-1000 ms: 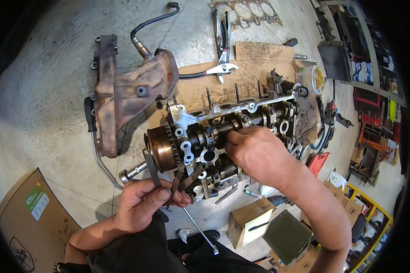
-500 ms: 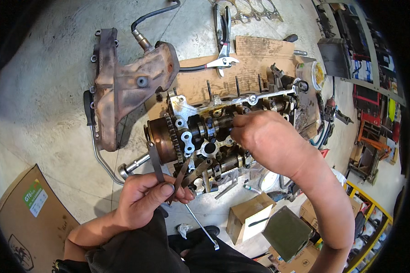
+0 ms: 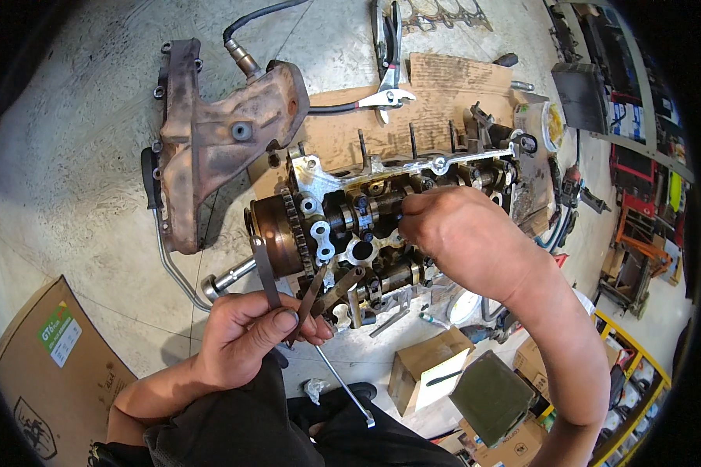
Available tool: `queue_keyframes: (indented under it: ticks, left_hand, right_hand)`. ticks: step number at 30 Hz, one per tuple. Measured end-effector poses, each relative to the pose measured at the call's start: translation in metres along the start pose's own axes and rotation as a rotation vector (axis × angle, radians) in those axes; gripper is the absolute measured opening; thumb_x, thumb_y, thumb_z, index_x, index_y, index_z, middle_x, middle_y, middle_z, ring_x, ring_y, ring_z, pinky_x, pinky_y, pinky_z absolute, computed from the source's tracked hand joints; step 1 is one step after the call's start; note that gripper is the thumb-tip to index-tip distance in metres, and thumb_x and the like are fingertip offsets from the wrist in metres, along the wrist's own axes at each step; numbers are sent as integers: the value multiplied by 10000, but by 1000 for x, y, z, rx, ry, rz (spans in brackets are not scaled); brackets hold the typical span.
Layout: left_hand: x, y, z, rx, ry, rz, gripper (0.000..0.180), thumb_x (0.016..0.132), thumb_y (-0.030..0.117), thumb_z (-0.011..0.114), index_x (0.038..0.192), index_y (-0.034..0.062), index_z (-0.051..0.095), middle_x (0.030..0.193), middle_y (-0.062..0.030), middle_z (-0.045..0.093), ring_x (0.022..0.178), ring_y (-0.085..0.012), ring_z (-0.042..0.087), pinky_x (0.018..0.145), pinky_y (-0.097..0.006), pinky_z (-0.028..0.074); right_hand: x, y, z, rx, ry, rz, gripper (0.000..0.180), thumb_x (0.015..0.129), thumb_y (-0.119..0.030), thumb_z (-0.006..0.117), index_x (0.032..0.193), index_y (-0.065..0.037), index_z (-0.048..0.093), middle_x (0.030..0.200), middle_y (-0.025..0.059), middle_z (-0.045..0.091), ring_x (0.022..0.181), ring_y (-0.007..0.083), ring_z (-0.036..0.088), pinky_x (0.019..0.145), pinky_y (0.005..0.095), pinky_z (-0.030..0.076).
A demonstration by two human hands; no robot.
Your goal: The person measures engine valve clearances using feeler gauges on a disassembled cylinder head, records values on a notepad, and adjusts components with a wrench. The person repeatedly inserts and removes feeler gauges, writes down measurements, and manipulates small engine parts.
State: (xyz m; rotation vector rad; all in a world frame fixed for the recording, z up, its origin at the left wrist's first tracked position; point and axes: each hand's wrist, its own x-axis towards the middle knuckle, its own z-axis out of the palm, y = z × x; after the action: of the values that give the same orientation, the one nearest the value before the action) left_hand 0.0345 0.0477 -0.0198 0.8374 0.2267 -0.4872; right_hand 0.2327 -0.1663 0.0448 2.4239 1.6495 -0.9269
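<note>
Since a second ago: the view has drifted a touch; both hands sit much where they were, the feeler blades still fanned.
Left hand (image 3: pixel 245 338): closed around a fan of feeler gauge blades (image 3: pixel 300 292), thumb pinching them at the pivot, tips pointing up at the sprocket (image 3: pixel 276 233).
Right hand (image 3: pixel 463 237): curled knuckles-up over the camshaft (image 3: pixel 370 208); fingertips hidden, so what they pinch I cannot tell.
Cylinder head (image 3: pixel 382 167): on the cardboard sheet (image 3: pixel 444 101), the rusty manifold (image 3: pixel 218 140) just to its left.
Doing it well: single out one blade, keep it flat, feel for light drag.
Watch: the loose extension bar (image 3: pixel 343 385) by the knee.
</note>
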Motion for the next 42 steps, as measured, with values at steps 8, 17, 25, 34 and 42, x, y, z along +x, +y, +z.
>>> queue_keyframes:
  ticks: [8, 17, 25, 34, 42]
  left_hand:
    - [0, -1, 0, -35, 2, 4, 268, 1032, 170, 469, 1019, -59, 610, 1034, -184, 690, 972, -237, 685, 828, -309, 552]
    - [-2, 1, -1, 11, -10, -4, 286, 1031, 179, 476, 1027, -71, 616, 1035, -183, 690, 966, -230, 683, 826, -312, 553]
    - [0, 0, 3, -1, -17, -21, 291, 1034, 188, 473, 1014, -65, 616, 1024, -175, 690, 961, -222, 681, 821, -305, 540]
    - [-2, -2, 1, -59, 13, 44, 293, 1031, 214, 478, 1019, -59, 583, 1010, -205, 669, 961, -266, 672, 863, -352, 539]
    - [11, 25, 26, 105, 142, 251, 304, 1018, 258, 510, 935, -26, 579, 930, -184, 668, 823, -230, 650, 757, -340, 515]
  right_hand:
    - [-1, -6, 19, -68, -33, -5, 114, 737, -98, 580, 665, -69, 663, 786, 120, 672, 748, 254, 682, 688, 367, 546]
    - [-2, -14, 24, -190, 67, -32, 118, 734, -108, 601, 645, -101, 679, 697, 83, 666, 672, 222, 680, 641, 330, 537]
    - [0, -13, 24, -218, 36, -18, 111, 745, -106, 611, 663, -110, 686, 719, 74, 680, 681, 197, 691, 612, 323, 540]
    - [-35, -1, -3, 153, 302, 267, 133, 809, -57, 611, 939, -29, 612, 793, 146, 652, 750, 325, 666, 680, 417, 541]
    - [-212, -60, 35, 235, 564, 765, 295, 779, 46, 622, 1067, -10, 599, 826, 150, 611, 753, 345, 607, 673, 419, 486]
